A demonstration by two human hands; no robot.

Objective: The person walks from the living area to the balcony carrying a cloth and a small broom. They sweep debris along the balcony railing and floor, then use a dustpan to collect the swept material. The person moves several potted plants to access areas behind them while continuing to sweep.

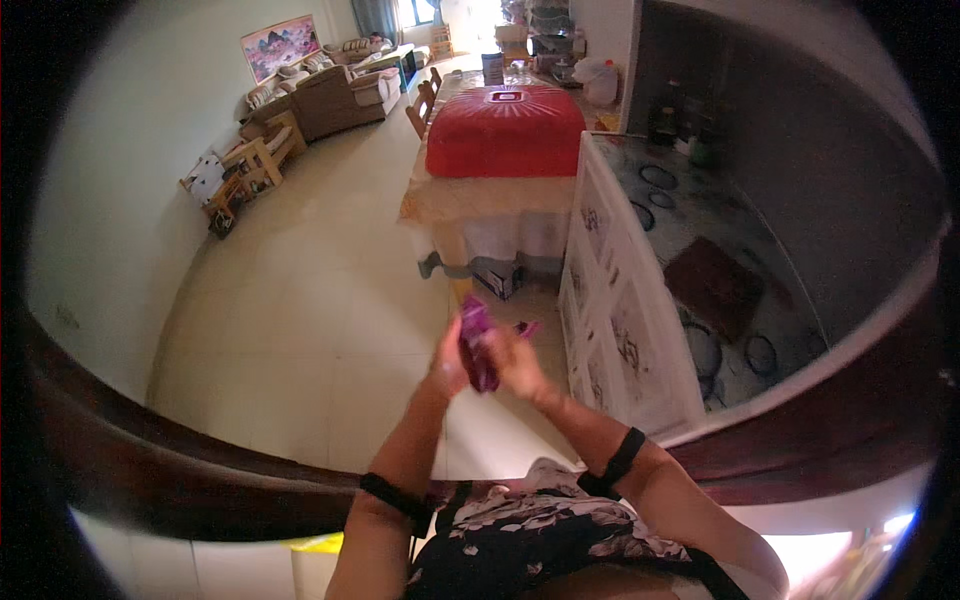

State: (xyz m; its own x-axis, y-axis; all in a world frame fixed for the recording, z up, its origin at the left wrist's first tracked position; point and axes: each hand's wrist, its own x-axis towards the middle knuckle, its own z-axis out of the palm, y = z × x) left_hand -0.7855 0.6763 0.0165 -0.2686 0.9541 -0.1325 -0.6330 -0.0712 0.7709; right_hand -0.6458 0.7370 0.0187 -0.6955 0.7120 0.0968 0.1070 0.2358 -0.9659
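Though it's blurred, the long bundle [474, 318] looks purple.

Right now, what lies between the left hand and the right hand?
In the head view, a purple object lies between the left hand and the right hand, too blurred to identify.

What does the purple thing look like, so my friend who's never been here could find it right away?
Start at the big red cover on the table, then look down the picture to the two hands. Between the left hand and the right hand is a longish purple thing. Unlike the red cover, it's purple, much smaller and held.
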